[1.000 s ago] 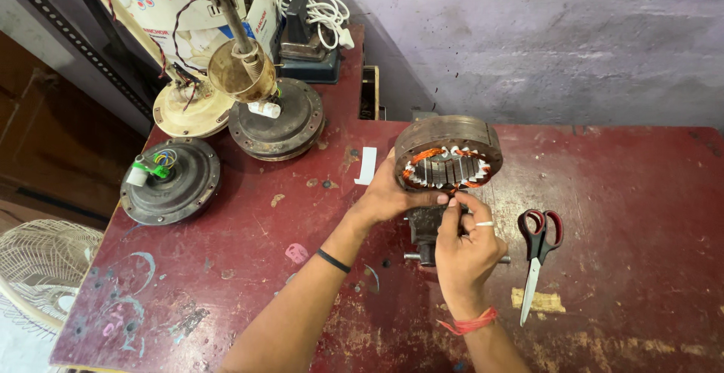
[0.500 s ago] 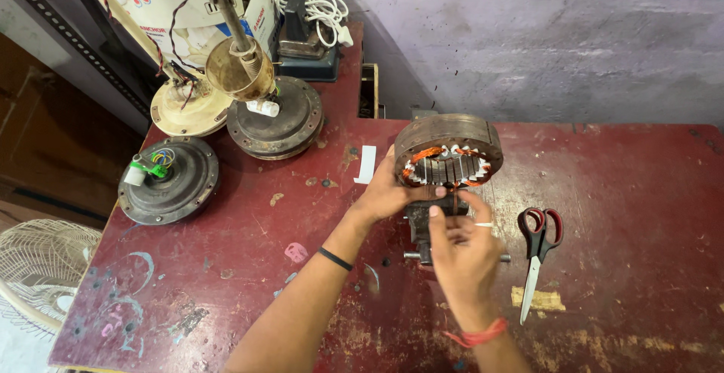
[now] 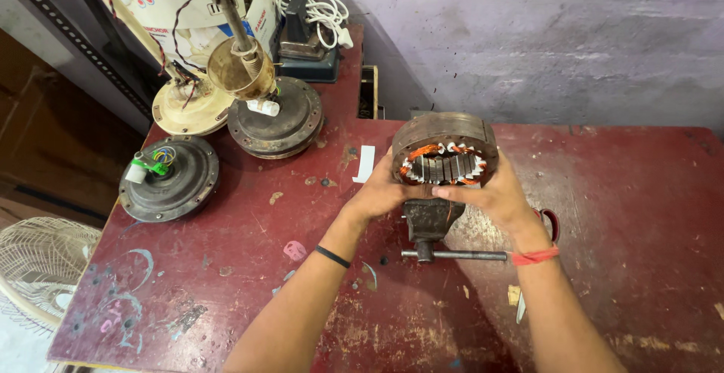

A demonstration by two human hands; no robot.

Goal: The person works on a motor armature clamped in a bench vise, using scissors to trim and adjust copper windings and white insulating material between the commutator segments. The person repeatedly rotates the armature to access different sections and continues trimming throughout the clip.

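— What sat over on the left of the red surface (image 3: 226, 297)?

— Two dark ceiling-fan motor housings (image 3: 169, 177), one with green wires, lying apart from the work.

— And the left hand (image 3: 383, 192)?

— It had closed round the left rim of the motor stator (image 3: 445, 150), which stood on edge above the small bench vise (image 3: 427, 218).

— The right hand (image 3: 490, 194)?

— A moment earlier it was picking at the copper windings with pinched fingers. Now it had opened and clasped the right rim. Both hands steadied the stator; the picking had stopped. The scissors (image 3: 553, 226) lay half hidden behind its wrist.
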